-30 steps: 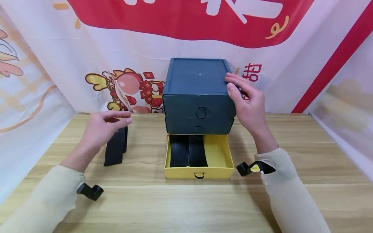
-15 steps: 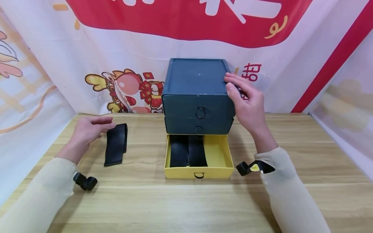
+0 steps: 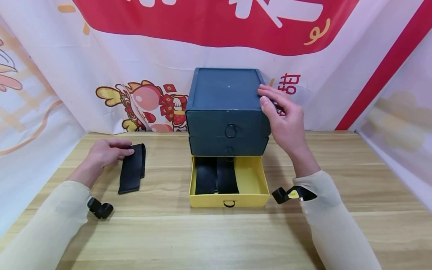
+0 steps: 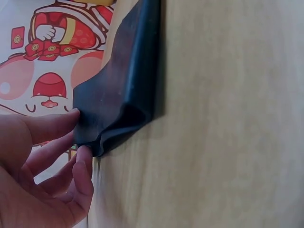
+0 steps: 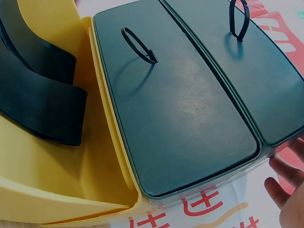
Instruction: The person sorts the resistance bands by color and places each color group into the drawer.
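Observation:
On the left of the table lies a black folded strip [image 3: 130, 170] of smooth, flexible material, standing in a loop in the left wrist view. My left hand [image 3: 107, 153] is at its far left end, thumb and fingertips on the two sides of its edge as if pinching it. A dark blue drawer cabinet [image 3: 227, 90] stands at the middle back. My right hand [image 3: 286, 120] rests against its upper right side, with fingers on the top edge. Under the blue drawers a yellow drawer [image 3: 252, 176] is pulled out. Two black strips [image 3: 206, 176] lie in its left part.
Two closed blue drawers with black ring pulls [image 3: 230, 130] sit above the yellow one. Behind the wooden table [image 3: 175, 236] hangs a printed cloth [image 3: 152, 56], close to the cabinet's back. A black camera [image 3: 101, 209] is strapped at each wrist.
My left hand has moved left and down to the black folded strip, and its fingertips now meet the edge. My right hand stays on the cabinet.

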Motion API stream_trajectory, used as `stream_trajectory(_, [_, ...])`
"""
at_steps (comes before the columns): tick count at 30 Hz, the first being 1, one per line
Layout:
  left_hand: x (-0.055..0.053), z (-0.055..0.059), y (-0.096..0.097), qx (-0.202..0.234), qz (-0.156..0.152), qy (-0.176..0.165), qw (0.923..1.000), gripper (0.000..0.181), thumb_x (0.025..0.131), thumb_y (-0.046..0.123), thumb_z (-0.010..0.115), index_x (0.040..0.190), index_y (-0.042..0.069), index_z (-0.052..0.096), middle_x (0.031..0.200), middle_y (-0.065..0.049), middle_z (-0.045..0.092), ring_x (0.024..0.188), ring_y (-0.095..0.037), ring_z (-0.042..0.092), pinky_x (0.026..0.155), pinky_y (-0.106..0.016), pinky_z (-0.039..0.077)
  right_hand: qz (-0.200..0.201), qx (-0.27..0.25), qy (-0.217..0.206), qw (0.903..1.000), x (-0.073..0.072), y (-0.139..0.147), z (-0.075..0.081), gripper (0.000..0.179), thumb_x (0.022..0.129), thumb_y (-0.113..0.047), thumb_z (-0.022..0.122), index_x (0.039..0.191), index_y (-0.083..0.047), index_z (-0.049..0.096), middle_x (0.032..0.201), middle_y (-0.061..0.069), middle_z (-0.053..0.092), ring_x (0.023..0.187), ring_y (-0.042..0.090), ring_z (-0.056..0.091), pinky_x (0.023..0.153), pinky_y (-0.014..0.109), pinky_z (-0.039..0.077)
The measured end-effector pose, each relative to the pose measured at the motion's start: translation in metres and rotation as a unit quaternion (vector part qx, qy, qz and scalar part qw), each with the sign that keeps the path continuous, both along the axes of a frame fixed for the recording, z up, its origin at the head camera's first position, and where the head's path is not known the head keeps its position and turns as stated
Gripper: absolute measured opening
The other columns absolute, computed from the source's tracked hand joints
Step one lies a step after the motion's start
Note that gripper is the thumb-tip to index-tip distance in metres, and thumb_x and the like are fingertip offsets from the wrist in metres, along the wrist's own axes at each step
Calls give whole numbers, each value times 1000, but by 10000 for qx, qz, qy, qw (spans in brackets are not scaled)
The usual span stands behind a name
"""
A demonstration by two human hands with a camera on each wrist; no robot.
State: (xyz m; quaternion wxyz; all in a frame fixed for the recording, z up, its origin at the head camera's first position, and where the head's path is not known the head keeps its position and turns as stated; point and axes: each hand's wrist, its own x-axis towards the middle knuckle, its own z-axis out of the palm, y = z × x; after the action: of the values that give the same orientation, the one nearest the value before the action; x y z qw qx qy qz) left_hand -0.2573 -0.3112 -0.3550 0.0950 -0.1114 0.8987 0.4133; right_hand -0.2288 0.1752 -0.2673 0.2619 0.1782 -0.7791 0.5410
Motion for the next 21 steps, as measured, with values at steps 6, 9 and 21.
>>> stream_trajectory(6, [0, -1, 1, -179, -14, 61, 9998, 54, 103, 29, 70, 152, 7, 58, 154, -26, 55, 114, -30, 53, 73, -27, 49, -25, 16, -20, 10000, 0, 0, 0, 41, 107, -34, 61, 143, -17, 69, 153, -9, 62, 144, 11, 52, 109, 29, 56])
stream_trajectory(9, [2, -2, 1, -299, -6, 233, 9993, 53, 102, 32, 72, 147, 7, 63, 149, -25, 60, 113, -29, 52, 71, -27, 46, -5, 14, -20, 10000, 0, -1, 0, 41, 107, -34, 61, 143, -17, 69, 153, -9, 62, 145, 11, 52, 109, 29, 56])
stream_trajectory(21, [19, 17, 15, -377, -161, 811, 9959, 54, 101, 41, 72, 144, 9, 66, 144, -23, 66, 92, -4, 65, 78, -21, 59, 1, 15, 38, 10000, -1, 0, -1, 40, 107, -31, 60, 143, -16, 69, 153, -7, 63, 145, 12, 52, 108, 27, 56])
